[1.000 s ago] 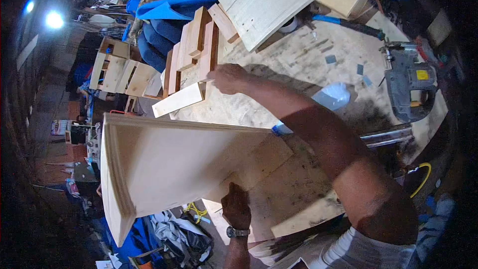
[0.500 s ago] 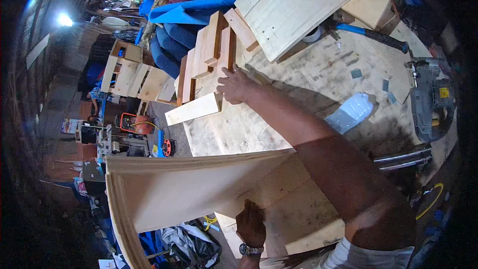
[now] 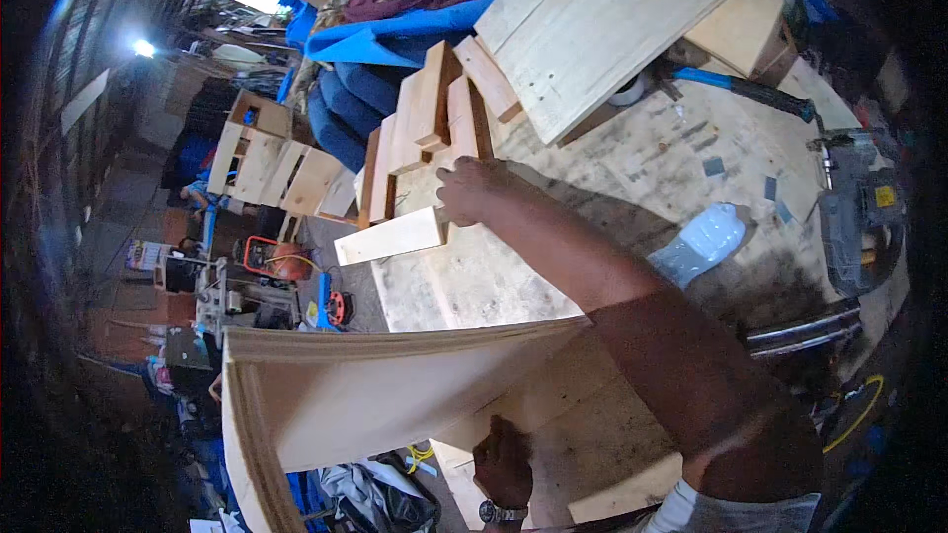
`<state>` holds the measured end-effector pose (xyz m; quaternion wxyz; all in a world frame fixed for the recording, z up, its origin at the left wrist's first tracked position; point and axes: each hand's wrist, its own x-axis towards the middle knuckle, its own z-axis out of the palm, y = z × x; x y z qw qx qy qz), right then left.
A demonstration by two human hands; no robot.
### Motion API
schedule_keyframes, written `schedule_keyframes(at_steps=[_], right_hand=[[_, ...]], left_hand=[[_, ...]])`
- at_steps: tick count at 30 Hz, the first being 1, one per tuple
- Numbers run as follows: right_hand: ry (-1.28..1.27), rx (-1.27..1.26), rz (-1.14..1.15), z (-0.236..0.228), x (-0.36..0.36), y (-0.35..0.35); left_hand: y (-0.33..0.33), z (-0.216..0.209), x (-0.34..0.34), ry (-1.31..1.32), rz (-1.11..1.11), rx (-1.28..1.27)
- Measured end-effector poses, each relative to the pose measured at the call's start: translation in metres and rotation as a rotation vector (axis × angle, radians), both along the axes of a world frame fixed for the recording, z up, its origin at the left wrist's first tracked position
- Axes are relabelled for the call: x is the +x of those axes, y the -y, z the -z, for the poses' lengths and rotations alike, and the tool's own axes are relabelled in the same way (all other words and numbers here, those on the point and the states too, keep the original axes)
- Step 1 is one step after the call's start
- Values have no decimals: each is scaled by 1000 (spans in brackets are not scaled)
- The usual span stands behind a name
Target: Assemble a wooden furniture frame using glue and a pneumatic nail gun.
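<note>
My right hand (image 3: 476,191) reaches far across the workbench (image 3: 632,178). Its fingers curl over the near end of a short pale wooden plank (image 3: 388,236), which juts past the bench's left edge. A stack of wooden blocks (image 3: 427,116) stands just behind it. Low in the view, my left hand (image 3: 504,460), with a watch on its wrist, grips the lower edge of a large pale wooden panel (image 3: 375,395). The panel has a raised border and stands tilted at the bench's near corner.
A big board (image 3: 602,30) leans on a wooden box (image 3: 743,30) at the back. On the right lie a clear plastic bottle (image 3: 699,243), a grey power saw (image 3: 857,209), a blue-handled tool (image 3: 752,89) and a metal bar (image 3: 810,328). Crates and machines crowd the floor on the left.
The view has shifted, so the bench sits lower and larger. The large panel has swung lower and flatter at the near corner. My right hand stays on the short plank's end.
</note>
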<state>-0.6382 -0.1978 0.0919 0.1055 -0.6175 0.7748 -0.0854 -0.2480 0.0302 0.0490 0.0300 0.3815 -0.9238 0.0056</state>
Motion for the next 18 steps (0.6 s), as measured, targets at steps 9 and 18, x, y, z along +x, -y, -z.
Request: schedule_keyframes(at_steps=[9,18], right_hand=[[-417,-93,277,17,-77,-20],[-531,132,296,-2,-114,-91]], left_hand=[[0,0,-2,-97,42,-32],[2,3,1,-92,69,-85]])
